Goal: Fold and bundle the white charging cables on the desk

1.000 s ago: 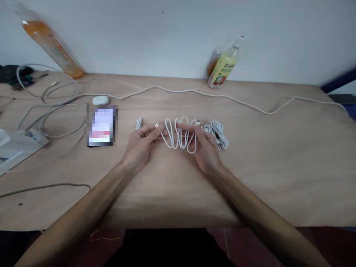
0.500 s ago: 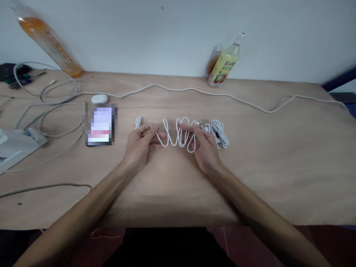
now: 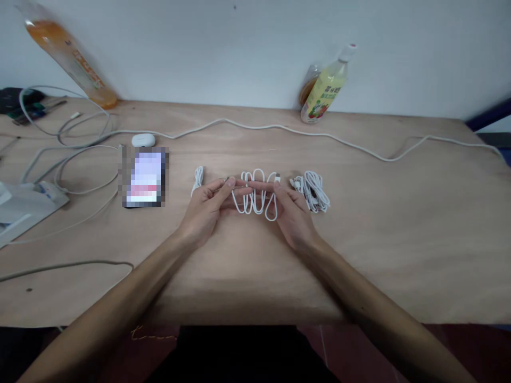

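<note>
Between my two hands hangs a white charging cable point(image 3: 259, 211), wound in several loose loops around the outstretched fingers. My left hand point(image 3: 207, 210) pinches one end of it between thumb and index finger. My right hand point(image 3: 293, 213) holds the other end, where a white plug point(image 3: 277, 178) shows at the thumb tip. The fingertips of both hands meet or nearly meet inside the loops. Just right of my right hand lies a pile of coiled white cables point(image 3: 314, 190). Behind my left hand rests a small white cable bundle point(image 3: 198, 176), partly covered by the hand.
A phone point(image 3: 146, 178) with a blurred screen and a white earbud case point(image 3: 143, 140) lie to the left. A long white cord point(image 3: 279, 126) crosses the wooden table point(image 3: 399, 223). An orange drink bottle point(image 3: 74, 58) and a yellow one point(image 3: 325, 90) lean against the wall.
My left hand has moved slightly right, its fingers now closer to the right hand's. The cable loops have gathered more tightly together between the hands, and the plug shows more clearly.
</note>
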Motion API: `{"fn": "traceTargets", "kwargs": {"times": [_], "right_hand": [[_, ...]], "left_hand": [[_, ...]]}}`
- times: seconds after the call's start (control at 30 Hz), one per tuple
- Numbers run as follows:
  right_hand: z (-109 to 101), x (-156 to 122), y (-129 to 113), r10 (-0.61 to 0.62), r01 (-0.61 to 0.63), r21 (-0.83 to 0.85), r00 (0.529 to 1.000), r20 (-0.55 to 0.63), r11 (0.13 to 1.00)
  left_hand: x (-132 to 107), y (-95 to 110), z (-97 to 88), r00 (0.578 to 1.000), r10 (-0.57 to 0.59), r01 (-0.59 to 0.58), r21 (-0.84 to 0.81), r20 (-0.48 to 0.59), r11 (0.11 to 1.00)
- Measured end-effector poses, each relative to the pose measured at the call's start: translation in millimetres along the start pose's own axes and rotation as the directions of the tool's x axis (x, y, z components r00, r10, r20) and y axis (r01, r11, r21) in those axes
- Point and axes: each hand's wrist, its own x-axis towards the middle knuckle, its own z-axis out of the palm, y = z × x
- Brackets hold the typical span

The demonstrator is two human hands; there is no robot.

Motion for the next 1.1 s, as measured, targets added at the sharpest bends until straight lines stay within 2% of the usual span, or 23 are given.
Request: {"fn": "traceTargets", "kwargs": {"times": [0.2,0.5,0.87,1.1], "right_hand": [[-2.5,-0.8,-2.0,-0.024,0.023,0.028,0.999,0.039,0.999],[-0.2,-2.9,0.1,-0.072,0.072,0.013,0.997,0.035,0.997],[1.3,-5.0,-1.3,-0.070,0.078,-0.051,0.988,0.134,0.996],[2.6,-3.4,-1.5,-0.040,0.041,-0.013,0.996,0.076,0.999]], "left_hand": [[-1.7,5.4,2.5,0.999,-0.030,0.030,0.002,0.040,1.000],[-2.3,1.1,-1.6,0.994,-0.013,0.007,0.053,0.110,0.999],[-1.9,2.7,-0.1,0.973,0.022,-0.043,0.087,0.229,0.995],[-3.4,0.2,-1.2,0.967,0.016,-0.047,0.115,0.255,0.992]]}}
